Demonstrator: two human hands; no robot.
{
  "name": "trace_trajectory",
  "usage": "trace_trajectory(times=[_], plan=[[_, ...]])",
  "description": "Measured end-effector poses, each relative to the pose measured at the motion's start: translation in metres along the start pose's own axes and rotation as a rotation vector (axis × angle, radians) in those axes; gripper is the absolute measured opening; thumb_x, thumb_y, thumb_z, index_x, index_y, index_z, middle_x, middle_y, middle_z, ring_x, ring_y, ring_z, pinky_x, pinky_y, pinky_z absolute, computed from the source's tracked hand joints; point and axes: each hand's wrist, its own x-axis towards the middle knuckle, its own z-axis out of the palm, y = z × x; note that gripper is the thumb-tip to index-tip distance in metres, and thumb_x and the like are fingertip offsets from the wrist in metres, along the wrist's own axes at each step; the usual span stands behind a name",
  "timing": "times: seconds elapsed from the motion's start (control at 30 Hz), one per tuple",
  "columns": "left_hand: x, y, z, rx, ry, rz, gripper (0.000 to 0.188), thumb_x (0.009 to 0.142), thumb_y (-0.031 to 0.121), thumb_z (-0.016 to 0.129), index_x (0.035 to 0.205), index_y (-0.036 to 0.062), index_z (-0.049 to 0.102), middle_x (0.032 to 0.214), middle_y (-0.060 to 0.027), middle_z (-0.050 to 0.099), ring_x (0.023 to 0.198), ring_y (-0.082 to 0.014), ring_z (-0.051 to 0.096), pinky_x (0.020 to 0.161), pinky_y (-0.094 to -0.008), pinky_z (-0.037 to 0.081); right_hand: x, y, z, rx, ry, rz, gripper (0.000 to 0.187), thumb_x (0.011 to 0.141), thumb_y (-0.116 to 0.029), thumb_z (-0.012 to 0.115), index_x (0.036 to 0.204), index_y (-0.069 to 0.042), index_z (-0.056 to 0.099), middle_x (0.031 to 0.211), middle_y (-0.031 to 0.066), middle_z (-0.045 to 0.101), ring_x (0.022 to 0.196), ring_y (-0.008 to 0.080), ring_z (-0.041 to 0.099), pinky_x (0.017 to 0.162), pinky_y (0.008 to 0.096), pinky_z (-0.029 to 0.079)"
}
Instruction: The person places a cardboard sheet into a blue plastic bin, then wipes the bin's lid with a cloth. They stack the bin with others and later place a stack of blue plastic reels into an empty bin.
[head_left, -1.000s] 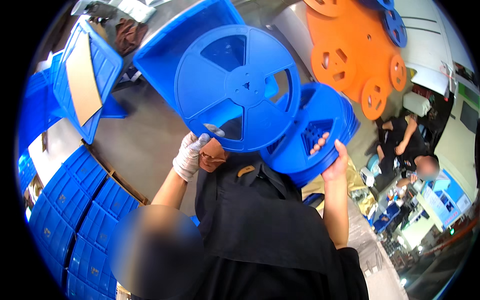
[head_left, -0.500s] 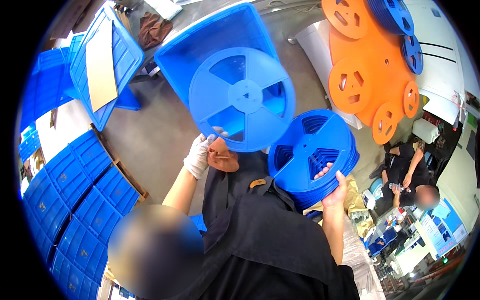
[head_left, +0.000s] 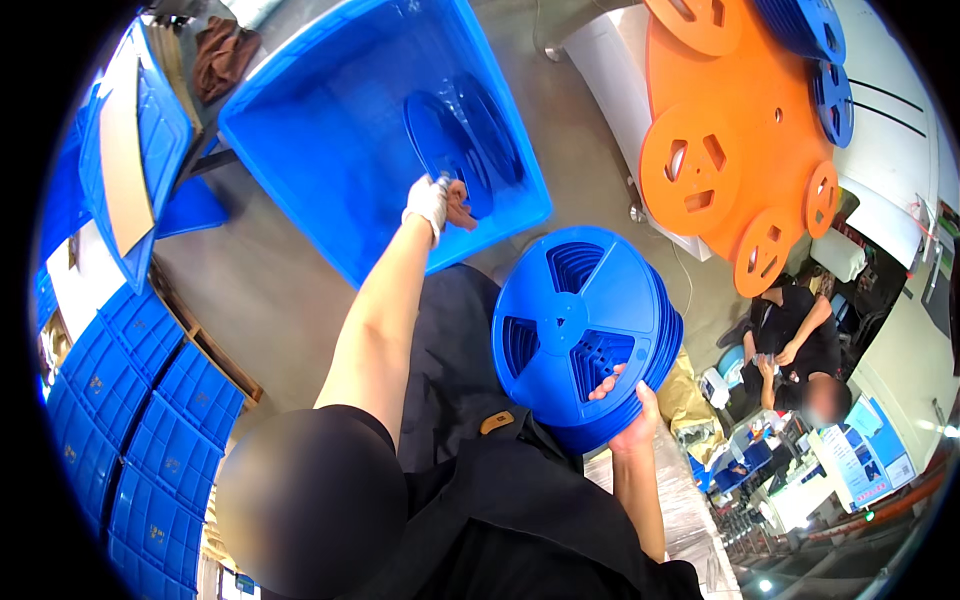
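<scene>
My left hand [head_left: 427,207], in a whitish glove, reaches into a large blue bin [head_left: 300,180] and is closed on a brown cloth [head_left: 460,206] and the near edge of a blue reel [head_left: 432,128]. That reel is tilted, seen nearly edge-on. Beside it, against the bin's right wall, stands another blue reel [head_left: 488,128]. My bare right hand [head_left: 633,405] grips the lower right of a stack of blue reels [head_left: 535,372], its fingers through an opening in the top one. The stack rests close to my body.
To the right is an orange round-lobed board [head_left: 760,150] with orange reels and several blue reels [head_left: 832,100]. Blue crates [head_left: 150,400] are stacked at left, near a blue lid [head_left: 160,120] with cardboard on it. A seated person [head_left: 800,330] is at far right.
My left hand has moved away from me, lowering the blue reel into the bin and tipping it from facing up to nearly edge-on. The right hand still holds the stack.
</scene>
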Motion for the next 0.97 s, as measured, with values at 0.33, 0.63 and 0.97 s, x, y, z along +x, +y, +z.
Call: trace_trajectory(times=[0.33, 0.63, 0.97], plan=[[-0.068, -0.057, -0.138, -0.266, -0.118, 0.296, 0.032, 0.094, 0.018, 0.056, 0.119, -0.0009, 0.056, 0.109, -0.0148, 0.065, 0.100, -0.0239, 0.063, 0.091, -0.0346, 0.049, 0.011, -0.017, -0.005, 0.041, 0.056, -0.018, 0.041, 0.089, -0.038, 0.049, 0.112, -0.003, 0.051, 0.081, 0.0116, 0.057, 0.076, 0.0252, 0.056, 0.076, 0.0422, 0.048], [-0.187, -0.072, -0.185, -0.638, -0.307, 0.143, 0.042, 0.079, 0.021, 0.076, 0.113, 0.0012, 0.061, 0.103, -0.0137, 0.067, 0.099, -0.0252, 0.064, 0.089, -0.0395, 0.053, 0.018, -0.035, 0.002, -0.059, -0.068, 0.023, 0.039, 0.090, -0.040, 0.048, 0.109, -0.006, 0.052, 0.082, 0.0098, 0.057, 0.076, 0.0244, 0.057, 0.076, 0.0421, 0.048], [-0.200, -0.060, -0.152, -0.513, -0.500, 0.183, 0.040, 0.077, 0.032, 0.076, 0.103, 0.0031, 0.066, 0.098, -0.0118, 0.068, 0.095, -0.0251, 0.063, 0.091, -0.0403, 0.049, 0.020, -0.041, 0.016, -0.170, -0.168, 0.042, 0.042, 0.089, -0.039, 0.048, 0.114, -0.005, 0.051, 0.085, 0.0113, 0.059, 0.079, 0.0262, 0.058, 0.080, 0.0437, 0.049]])
